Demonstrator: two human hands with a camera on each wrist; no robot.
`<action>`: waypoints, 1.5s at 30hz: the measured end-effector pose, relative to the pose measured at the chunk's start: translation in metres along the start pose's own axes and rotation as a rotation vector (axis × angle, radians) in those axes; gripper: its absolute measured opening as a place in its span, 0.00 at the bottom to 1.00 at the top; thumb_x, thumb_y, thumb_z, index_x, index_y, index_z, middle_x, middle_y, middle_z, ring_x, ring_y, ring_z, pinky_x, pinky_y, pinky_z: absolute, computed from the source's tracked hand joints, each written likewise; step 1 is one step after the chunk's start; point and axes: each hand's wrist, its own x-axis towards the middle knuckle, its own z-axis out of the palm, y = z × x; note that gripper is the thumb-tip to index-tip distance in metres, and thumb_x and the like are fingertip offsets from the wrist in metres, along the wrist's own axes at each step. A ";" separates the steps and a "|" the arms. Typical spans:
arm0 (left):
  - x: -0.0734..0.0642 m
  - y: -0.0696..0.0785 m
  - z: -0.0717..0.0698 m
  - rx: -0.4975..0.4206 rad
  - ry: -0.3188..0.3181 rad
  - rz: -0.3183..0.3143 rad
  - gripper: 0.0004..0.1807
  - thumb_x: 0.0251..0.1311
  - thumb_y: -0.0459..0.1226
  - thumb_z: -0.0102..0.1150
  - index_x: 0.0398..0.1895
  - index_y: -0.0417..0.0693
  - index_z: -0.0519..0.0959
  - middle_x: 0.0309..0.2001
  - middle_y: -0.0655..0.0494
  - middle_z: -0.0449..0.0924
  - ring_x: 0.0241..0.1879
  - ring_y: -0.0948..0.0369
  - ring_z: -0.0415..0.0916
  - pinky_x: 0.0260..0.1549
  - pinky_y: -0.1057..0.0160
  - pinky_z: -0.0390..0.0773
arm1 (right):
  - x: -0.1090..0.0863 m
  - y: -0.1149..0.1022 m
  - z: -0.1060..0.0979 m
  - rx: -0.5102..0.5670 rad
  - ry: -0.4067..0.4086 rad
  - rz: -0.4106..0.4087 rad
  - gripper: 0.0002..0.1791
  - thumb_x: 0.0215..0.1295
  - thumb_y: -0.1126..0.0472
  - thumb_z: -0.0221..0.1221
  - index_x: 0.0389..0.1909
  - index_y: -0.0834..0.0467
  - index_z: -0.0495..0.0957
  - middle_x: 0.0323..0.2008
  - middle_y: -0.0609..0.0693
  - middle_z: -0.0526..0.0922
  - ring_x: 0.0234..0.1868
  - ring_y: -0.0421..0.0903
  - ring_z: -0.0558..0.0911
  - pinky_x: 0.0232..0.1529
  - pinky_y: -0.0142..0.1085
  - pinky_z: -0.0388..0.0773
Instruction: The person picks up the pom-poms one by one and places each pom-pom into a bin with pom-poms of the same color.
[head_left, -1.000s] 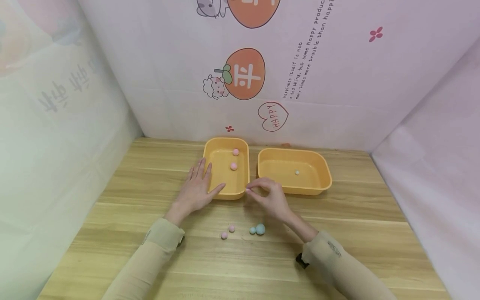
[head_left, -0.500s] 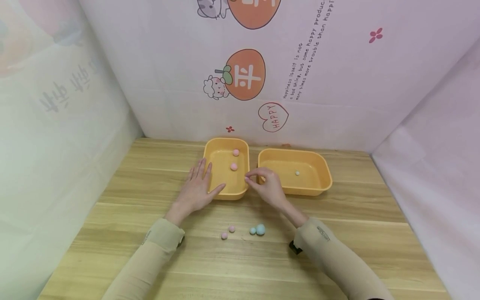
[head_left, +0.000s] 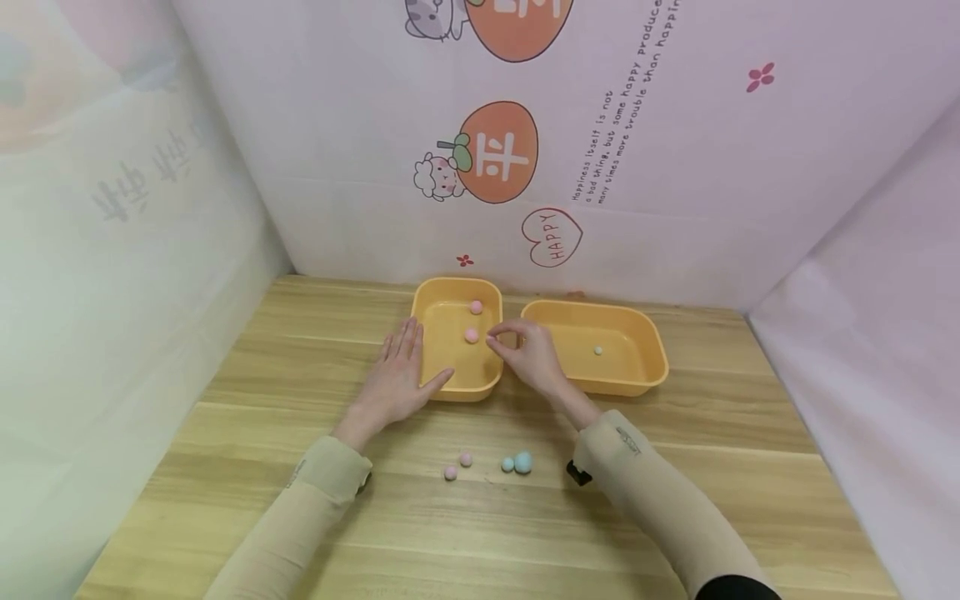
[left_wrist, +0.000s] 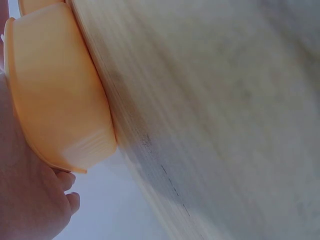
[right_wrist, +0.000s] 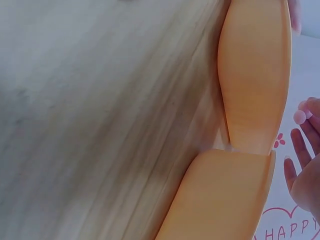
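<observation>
My left hand (head_left: 393, 383) lies with spread, straight fingers along the left rim of the left yellow tray (head_left: 459, 393); its thumb reaches over the near corner. Between the thumb and fingertips of my right hand (head_left: 534, 358) is a small pink ball (right_wrist: 299, 117), held above that tray's right rim. Inside the left tray lie two pink balls, one farther back (head_left: 476, 307) and one nearer the middle (head_left: 471, 336). The left wrist view shows the tray's side wall (left_wrist: 60, 85) with fingertips past its rim.
Right of it stands a second yellow tray (head_left: 622, 386) holding a small pale ball (head_left: 597, 351). On the wooden table (head_left: 420, 542) in front are two pinkish balls (head_left: 466, 460) and two light-blue balls (head_left: 523, 462), one larger. A printed white cloth (head_left: 360, 225) rises behind.
My right hand has moved away from me, from the tray's near right corner along its right rim, still pinching the pink ball. The left hand has stayed in place. The view has shifted slightly.
</observation>
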 end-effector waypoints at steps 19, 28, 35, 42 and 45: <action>0.000 -0.003 0.001 -0.001 0.011 0.010 0.57 0.80 0.70 0.40 0.90 0.34 0.44 0.91 0.37 0.34 0.91 0.40 0.38 0.90 0.39 0.42 | 0.037 0.017 0.024 -0.014 -0.003 0.103 0.12 0.75 0.57 0.70 0.49 0.62 0.92 0.24 0.50 0.71 0.20 0.39 0.57 0.24 0.32 0.57; 0.000 -0.003 0.002 -0.002 0.002 0.009 0.57 0.80 0.70 0.39 0.90 0.35 0.43 0.91 0.38 0.33 0.92 0.40 0.37 0.90 0.39 0.42 | 0.045 0.040 0.042 -0.014 0.061 0.030 0.11 0.72 0.57 0.72 0.46 0.61 0.94 0.45 0.55 0.95 0.39 0.50 0.82 0.45 0.35 0.79; 0.000 -0.002 0.002 -0.020 0.009 0.012 0.57 0.80 0.71 0.38 0.90 0.36 0.43 0.91 0.38 0.33 0.92 0.41 0.37 0.90 0.38 0.42 | 0.041 0.015 0.034 -0.027 0.007 0.144 0.12 0.72 0.66 0.69 0.52 0.68 0.90 0.55 0.65 0.91 0.56 0.65 0.87 0.61 0.54 0.84; 0.001 -0.002 0.003 -0.015 0.006 0.014 0.57 0.80 0.70 0.38 0.90 0.36 0.42 0.91 0.38 0.32 0.92 0.41 0.36 0.90 0.39 0.41 | 0.034 0.007 0.030 -0.037 0.003 0.174 0.12 0.74 0.65 0.68 0.53 0.67 0.90 0.55 0.64 0.91 0.59 0.63 0.85 0.68 0.55 0.80; 0.000 -0.003 0.001 -0.015 0.008 0.016 0.57 0.80 0.70 0.39 0.90 0.36 0.42 0.91 0.38 0.32 0.92 0.40 0.36 0.90 0.38 0.41 | 0.030 0.005 0.027 -0.017 0.011 0.145 0.13 0.73 0.64 0.70 0.52 0.67 0.90 0.55 0.65 0.91 0.62 0.64 0.85 0.70 0.56 0.80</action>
